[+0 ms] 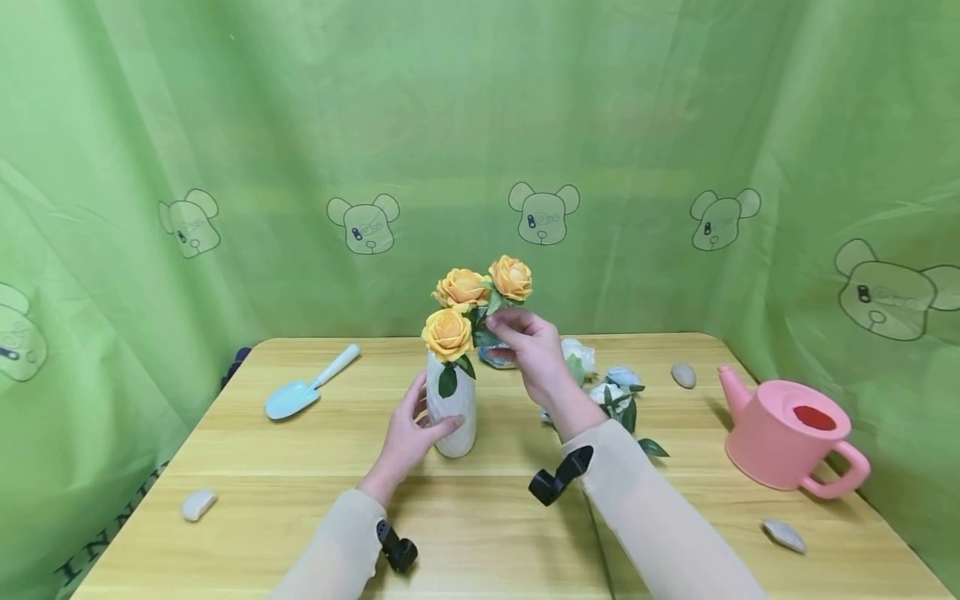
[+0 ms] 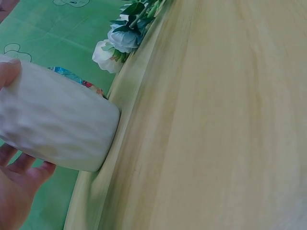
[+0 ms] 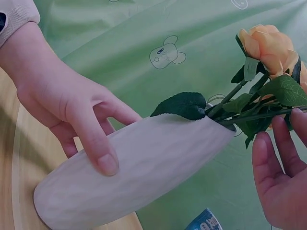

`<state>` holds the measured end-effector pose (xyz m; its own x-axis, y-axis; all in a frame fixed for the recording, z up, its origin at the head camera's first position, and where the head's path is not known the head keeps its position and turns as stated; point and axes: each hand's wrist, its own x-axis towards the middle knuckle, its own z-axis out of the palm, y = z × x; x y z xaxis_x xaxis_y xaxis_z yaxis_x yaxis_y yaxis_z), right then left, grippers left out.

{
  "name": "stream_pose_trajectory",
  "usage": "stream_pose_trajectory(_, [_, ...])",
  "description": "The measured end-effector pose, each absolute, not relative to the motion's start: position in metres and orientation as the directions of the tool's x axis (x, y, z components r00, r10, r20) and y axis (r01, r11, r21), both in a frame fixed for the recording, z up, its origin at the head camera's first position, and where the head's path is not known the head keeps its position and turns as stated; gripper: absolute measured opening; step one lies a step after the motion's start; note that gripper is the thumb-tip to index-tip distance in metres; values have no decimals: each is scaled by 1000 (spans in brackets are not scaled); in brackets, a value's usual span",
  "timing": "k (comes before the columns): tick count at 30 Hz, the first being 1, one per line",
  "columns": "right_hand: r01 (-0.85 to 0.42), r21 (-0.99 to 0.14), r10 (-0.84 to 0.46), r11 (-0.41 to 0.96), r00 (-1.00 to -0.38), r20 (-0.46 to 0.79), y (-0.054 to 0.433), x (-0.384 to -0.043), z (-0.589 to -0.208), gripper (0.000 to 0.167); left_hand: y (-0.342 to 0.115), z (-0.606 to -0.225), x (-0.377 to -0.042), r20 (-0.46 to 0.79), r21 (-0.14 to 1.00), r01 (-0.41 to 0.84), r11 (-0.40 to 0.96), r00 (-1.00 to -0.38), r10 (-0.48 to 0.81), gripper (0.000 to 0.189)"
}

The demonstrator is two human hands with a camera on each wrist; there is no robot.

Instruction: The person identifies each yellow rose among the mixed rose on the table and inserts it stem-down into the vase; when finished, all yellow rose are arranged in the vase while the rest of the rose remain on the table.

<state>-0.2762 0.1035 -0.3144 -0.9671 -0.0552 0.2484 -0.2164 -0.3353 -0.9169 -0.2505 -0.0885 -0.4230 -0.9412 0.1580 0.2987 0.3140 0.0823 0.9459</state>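
A white textured vase (image 1: 457, 421) stands upright on the wooden table, and my left hand (image 1: 407, 439) grips its side, thumb across the front. Three artificial roses rise from its mouth: a yellow one (image 1: 447, 335) in front, an orange one (image 1: 461, 288) behind, and another orange rose (image 1: 512, 277) at the right. My right hand (image 1: 536, 354) pinches the right rose's stem beside the leaves, just above the rim. In the right wrist view, several green stems (image 3: 225, 103) run into the vase mouth, and a dark leaf (image 3: 182, 105) lies over the rim.
White and pale blue flowers (image 1: 611, 396) lie right of the vase, partly behind my right arm. A pink watering can (image 1: 780, 433) stands at the right. A light blue trowel (image 1: 294, 398) lies at the left. Stones (image 1: 683, 375) are scattered about; a blue packet (image 3: 205, 220) sits behind the vase.
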Motion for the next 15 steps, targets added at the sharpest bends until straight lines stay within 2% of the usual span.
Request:
stream_pose_trajectory(8, [-226,-925,-54,-305,-966,254,109,-274,-315,17,-86,-422,-251,306,944,320,83,-940,150,80])
stream_pose_trajectory(15, [-236,-922,-87,-308,-958,274,126,-269,-320,11,-89,-416,-247,300,947,316,55,-933,197,81])
